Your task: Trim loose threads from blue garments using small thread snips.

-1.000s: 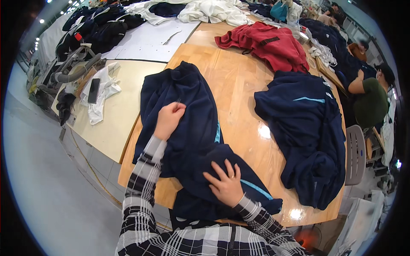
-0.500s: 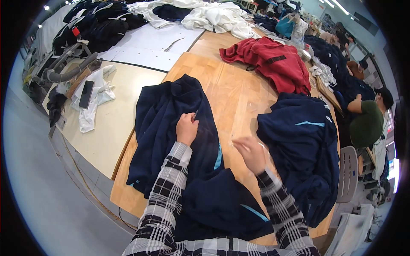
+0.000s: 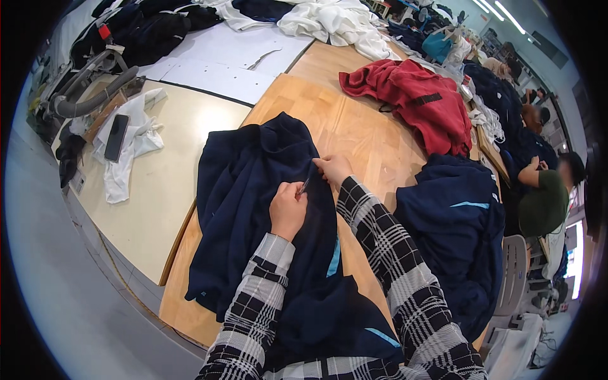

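— On the wooden table (image 3: 354,133), seen from the head camera, what lies under the hands?

— One navy garment (image 3: 253,209), spread from the table's middle down to its near edge, with light blue trim low on its right side. Both plaid sleeves come up from the lower edge and rest on it.

— How does the left hand (image 3: 288,209) stand?

— Curled into a loose fist on the cloth, thumb and fingers pressed together around a small thin tool (image 3: 305,185) whose tip points up and right. I cannot tell what kind of tool it is.

— And the right hand (image 3: 332,170)?

— Just beyond the tool's tip, fingers pinching a fold of the garment at its right edge. The two hands are near each other, almost touching at the tool.

— What else is around?

— To the right, a second navy pile (image 3: 456,234) with a pale blue stripe, apart from the first. Farther back, a red garment (image 3: 418,95) lies bunched. On the paler table (image 3: 164,190) to the left, a white cloth (image 3: 130,152) carries a dark phone (image 3: 116,137), and grey hoses (image 3: 88,95) lie beyond it. White fabric (image 3: 329,22) is heaped at the far end. At the right rim, another person in a green top (image 3: 541,206) sits bent over dark cloth.
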Available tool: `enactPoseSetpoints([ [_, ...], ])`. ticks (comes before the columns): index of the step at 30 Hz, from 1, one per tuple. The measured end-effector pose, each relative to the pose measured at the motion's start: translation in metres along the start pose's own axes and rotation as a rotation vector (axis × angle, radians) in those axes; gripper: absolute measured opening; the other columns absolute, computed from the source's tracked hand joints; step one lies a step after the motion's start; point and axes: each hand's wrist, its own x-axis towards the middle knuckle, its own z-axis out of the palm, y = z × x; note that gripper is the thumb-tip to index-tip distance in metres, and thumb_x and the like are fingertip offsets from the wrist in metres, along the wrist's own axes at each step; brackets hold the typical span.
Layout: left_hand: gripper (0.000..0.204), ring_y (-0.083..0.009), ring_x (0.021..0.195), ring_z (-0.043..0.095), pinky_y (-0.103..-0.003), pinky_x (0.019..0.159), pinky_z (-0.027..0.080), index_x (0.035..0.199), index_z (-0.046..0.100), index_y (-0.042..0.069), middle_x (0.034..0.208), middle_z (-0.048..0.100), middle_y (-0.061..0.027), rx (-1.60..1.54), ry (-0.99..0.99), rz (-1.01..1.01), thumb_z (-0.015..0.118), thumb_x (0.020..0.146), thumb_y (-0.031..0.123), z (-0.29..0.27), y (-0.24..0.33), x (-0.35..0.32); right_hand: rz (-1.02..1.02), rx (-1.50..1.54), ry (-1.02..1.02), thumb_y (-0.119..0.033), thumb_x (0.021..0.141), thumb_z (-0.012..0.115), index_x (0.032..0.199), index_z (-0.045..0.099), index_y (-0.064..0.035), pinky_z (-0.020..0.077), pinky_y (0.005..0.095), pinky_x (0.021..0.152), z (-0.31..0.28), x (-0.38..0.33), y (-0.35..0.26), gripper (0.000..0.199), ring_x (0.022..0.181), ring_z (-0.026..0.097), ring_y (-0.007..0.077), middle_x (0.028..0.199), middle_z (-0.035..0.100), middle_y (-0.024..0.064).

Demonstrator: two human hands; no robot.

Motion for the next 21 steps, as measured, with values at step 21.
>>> enactPoseSetpoints([
  [21, 0.031, -0.0252, 0.079, 0.060, -0.034, 0.071, 0.049, 0.105, 0.060, 0.000, 0.090, 0.062, -0.0125, -0.114, 0.068, -0.006, 0.067, 0.079, 0.014, -0.007, 0.026, 0.004, -0.496, 0.665, 0.245, -0.013, 0.095, 0.053, 0.089, 0.059, 0.0005, 0.0482, 0.0212, 0.064, 0.010, -0.032, 0.052, 0.016, 0.068, 0.057, 0.0090, 0.080, 0.064, 0.0046],
])
